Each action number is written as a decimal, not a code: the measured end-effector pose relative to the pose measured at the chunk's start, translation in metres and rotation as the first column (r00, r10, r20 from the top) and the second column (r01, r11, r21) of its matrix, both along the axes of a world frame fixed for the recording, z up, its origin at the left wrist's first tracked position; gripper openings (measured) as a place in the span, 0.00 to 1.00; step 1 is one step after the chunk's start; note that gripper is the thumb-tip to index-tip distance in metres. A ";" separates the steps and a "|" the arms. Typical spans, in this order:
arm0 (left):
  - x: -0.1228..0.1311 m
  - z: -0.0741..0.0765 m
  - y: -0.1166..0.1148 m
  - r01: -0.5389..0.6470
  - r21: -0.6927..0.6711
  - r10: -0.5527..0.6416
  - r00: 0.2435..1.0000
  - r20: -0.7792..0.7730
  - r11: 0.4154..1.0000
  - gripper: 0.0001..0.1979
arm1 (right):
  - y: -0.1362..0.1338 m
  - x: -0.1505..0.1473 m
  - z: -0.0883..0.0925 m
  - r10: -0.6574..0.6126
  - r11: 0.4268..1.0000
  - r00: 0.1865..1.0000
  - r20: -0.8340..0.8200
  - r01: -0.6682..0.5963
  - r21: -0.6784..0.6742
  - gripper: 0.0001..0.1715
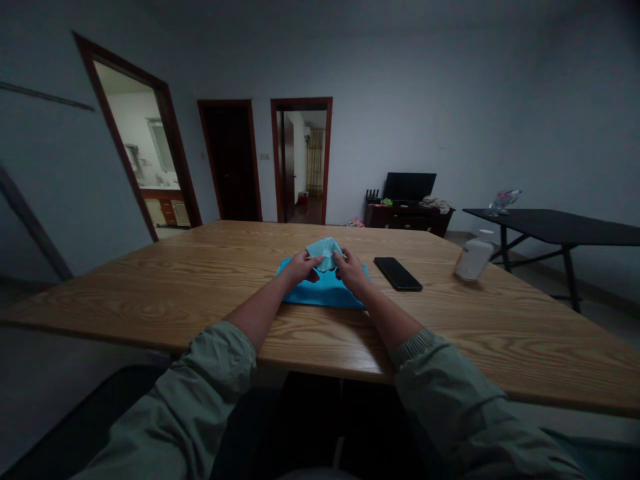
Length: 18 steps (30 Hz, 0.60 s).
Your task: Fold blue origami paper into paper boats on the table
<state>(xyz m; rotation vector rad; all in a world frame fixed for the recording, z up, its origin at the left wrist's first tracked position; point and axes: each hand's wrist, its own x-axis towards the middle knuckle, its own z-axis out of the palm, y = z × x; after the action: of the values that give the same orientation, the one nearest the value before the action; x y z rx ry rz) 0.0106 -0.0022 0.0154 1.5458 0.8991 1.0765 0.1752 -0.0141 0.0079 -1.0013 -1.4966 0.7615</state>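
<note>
A bright blue cloth [323,291] lies flat on the wooden table [200,280] in front of me. Over it I hold a smaller pale blue cloth [325,252], partly folded and lifted off the table. My left hand [301,266] pinches its left edge with closed fingers. My right hand [351,270] grips its right edge, fingers curled. Both forearms stretch out from green sleeves across the near table edge.
A black phone [398,273] lies face up just right of the cloths. A white plastic bottle [473,256] stands further right. A dark side table [555,225] is at the far right; a TV stand [407,215] and doorways line the back wall.
</note>
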 end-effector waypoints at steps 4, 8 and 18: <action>0.000 0.000 0.000 -0.012 0.035 0.014 0.999 -0.044 0.999 0.22 | -0.002 0.000 0.001 -0.016 1.000 0.999 0.029 0.015 0.017 0.23; 0.000 0.000 0.000 -0.020 0.059 0.024 0.997 -0.069 0.998 0.24 | -0.002 0.000 0.001 -0.025 0.999 0.999 0.039 0.025 0.022 0.22; -0.002 -0.004 0.005 -0.060 0.107 0.070 0.993 -0.099 0.993 0.19 | 0.000 0.001 -0.003 -0.156 0.984 0.976 0.151 0.140 0.112 0.26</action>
<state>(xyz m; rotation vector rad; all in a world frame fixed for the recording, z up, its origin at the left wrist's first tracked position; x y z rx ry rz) 0.0088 0.0028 0.0117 1.6800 0.9828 1.1132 0.1765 -0.0141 0.0053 -1.1041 -1.5603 0.5045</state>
